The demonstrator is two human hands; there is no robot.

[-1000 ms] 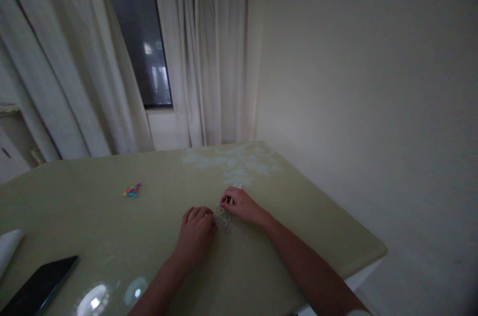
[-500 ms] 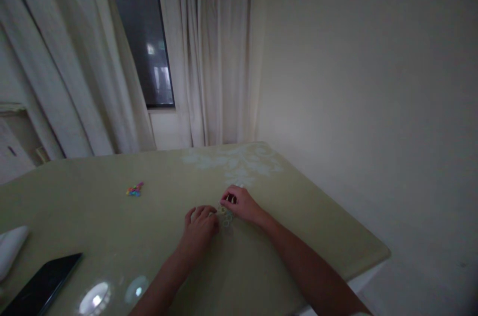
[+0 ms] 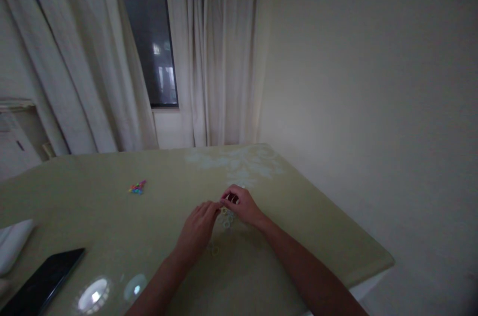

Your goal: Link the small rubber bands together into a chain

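Note:
Several small pale rings [image 3: 226,221] lie on the greenish table [image 3: 317,236], just below my two hands. My left hand [image 3: 201,224] has its fingers drawn together, their tips meeting those of the other hand. My right hand [image 3: 241,204] is curled, thumb and forefinger pinched at the same spot. What the pinched fingertips hold is too small to make out. A couple more faint rings [image 3: 214,250] rest nearer the front, beside my left wrist.
A small pile of bright coloured pieces [image 3: 138,187] lies at the left back. A dark tablet or phone [image 3: 47,281] and a white object [image 3: 15,244] are at the left front. Curtains and a wall stand behind.
My left hand has moved slightly up and right, and its fingers have closed to meet my right hand's fingertips. The rings beside my left wrist now show. The view has shifted slightly.

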